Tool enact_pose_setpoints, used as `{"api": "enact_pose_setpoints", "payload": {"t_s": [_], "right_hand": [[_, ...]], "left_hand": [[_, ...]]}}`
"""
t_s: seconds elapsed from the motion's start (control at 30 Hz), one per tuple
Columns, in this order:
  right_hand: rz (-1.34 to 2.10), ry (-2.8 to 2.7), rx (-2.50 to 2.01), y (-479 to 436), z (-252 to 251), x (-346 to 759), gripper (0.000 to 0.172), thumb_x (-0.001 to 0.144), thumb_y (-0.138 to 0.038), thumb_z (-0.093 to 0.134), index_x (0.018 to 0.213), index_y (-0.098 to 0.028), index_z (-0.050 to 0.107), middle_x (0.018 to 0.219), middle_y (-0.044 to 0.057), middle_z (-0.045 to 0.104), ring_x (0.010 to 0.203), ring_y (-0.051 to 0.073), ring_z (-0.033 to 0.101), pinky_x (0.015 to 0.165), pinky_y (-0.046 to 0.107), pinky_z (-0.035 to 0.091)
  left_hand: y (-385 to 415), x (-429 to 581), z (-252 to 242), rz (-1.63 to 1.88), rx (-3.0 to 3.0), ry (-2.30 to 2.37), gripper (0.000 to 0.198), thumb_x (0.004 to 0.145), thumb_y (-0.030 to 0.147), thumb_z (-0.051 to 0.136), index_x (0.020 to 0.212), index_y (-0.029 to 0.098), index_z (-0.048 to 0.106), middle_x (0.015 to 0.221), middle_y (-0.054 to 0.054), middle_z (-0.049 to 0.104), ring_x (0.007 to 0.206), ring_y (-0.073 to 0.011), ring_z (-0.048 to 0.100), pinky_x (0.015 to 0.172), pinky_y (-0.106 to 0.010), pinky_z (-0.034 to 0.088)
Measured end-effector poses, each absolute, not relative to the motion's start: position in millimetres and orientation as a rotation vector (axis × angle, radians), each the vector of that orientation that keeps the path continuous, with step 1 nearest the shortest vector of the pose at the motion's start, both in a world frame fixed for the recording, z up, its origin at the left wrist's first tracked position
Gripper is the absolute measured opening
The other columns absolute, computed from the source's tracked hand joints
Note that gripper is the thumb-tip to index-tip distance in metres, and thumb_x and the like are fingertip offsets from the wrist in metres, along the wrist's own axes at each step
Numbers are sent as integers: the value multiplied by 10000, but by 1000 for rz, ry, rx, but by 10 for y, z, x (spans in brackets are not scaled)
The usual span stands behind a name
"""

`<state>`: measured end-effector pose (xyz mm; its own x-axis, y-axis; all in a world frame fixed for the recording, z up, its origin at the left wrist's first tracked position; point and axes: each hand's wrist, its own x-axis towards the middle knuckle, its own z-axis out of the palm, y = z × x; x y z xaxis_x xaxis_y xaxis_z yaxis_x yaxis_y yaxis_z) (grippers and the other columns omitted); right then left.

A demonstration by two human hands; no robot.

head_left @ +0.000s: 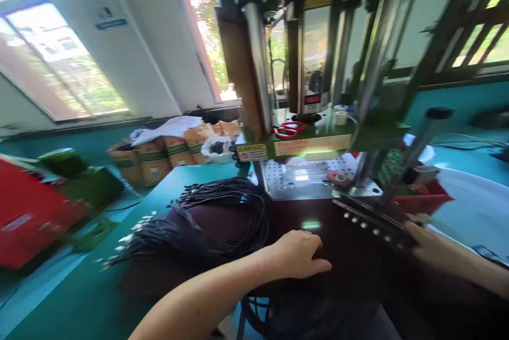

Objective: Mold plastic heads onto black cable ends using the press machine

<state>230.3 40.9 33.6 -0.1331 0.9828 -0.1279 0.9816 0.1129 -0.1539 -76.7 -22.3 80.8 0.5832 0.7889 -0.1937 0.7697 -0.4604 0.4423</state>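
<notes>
My left hand [300, 255] rests low over the dark tabletop [310, 226], its thumb apart from the loosely bent fingers and nothing visible in it. To its left lies a bundle of black cables [178, 234] with shiny metal ends. My right hand [427, 242], blurred, grips the near end of a long black bar [374, 223] with several shiny round studs along its side. The bar's far end reaches the front of a press [302, 175], close to its perforated metal bed. How the fingers wrap the bar is partly hidden.
Red-handled scissors [289, 129] lie on the press's green plate [338, 141], between steel columns. Right of the press stands a red bin [425, 199], near a slanted metal post [417, 149]. Paper sacks [155, 162] line the wall, and red machinery [35, 218] is at left.
</notes>
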Motion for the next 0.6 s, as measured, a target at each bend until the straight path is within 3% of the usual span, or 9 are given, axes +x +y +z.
{"api": "enact_pose_setpoints", "payload": {"t_s": [0.1, 0.17, 0.3, 0.43, 0.6], "right_hand": [[266, -2396, -2102, 575, 550, 2206, 229, 674, -63, 419, 793, -196, 564, 826, 146, 662, 729, 242, 610, 580, 304, 322], [245, -2374, -2070, 756, 672, 2090, 254, 660, -89, 419, 817, -199, 585, 863, 118, 665, 795, 258, 601, 586, 291, 313], [225, -2341, -1947, 1101, 802, 1861, 303, 639, -91, 438, 861, -188, 619, 882, 85, 667, 834, 233, 589, 604, 257, 321], [229, -2319, -1828, 1450, 793, 1634, 300, 661, -81, 464, 881, -190, 636, 879, 46, 667, 855, 185, 585, 627, 220, 340], [221, -2274, -1835, 1945, 713, 1334, 164, 768, -125, 515, 853, -172, 646, 876, 42, 660, 850, 169, 591, 689, 243, 408]], "left_hand": [[-121, -596, 586, 18, 2209, 1302, 481, 716, 535, 488, 935, 130, 625, 859, -115, 664, 782, -250, 600, 641, -321, 431], [-22, -546, 472, -24, 2042, 1297, 485, 686, 558, 513, 889, 132, 625, 757, -81, 659, 620, -182, 581, 539, -275, 405], [119, -519, 412, 3, 1476, 1098, 453, 658, 562, 557, 819, 140, 593, 698, -17, 639, 331, -33, 331, 343, -204, 233], [250, -431, 470, 151, 1117, 890, 446, 637, 547, 600, 791, 129, 580, 677, -29, 650, 300, -14, 280, 311, -199, 114], [625, -289, 476, 313, 984, 931, 431, 664, 551, 565, 670, 120, 555, 514, -36, 614, 239, -36, 301, 290, -206, 76]]}}
